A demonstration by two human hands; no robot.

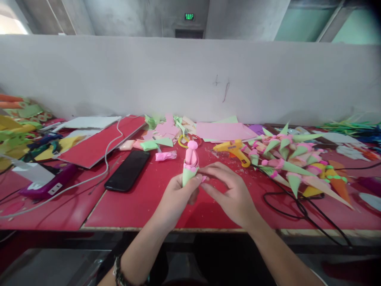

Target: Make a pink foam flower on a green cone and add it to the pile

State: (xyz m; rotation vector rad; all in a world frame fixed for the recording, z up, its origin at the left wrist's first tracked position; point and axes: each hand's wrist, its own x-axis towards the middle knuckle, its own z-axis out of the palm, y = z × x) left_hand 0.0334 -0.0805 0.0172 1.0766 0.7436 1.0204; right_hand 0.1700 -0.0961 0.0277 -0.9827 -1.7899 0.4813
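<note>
A pale green paper cone point(188, 174) with a scalloped pink rim stands nearly upright in my left hand point(174, 196), whose thumb and fingers close around its lower part. Pink rolled shapes point(192, 156) and a round pink ball point(193, 145) rise out of the cone's mouth. My right hand point(232, 190) comes in from the right, its fingertips at the cone's rim. Thumb and forefinger pinch a small pink piece point(204, 178) there; what it is made of I cannot make out.
A yellow glue gun point(233, 150) lies beyond my right hand, beside a pile of finished cones point(291, 155) and a looping black cord point(300, 208). At left are a black phone point(127, 171), a red board point(101, 141) and a purple power strip point(49, 184). Yellow-handled scissors point(182, 141) lie behind.
</note>
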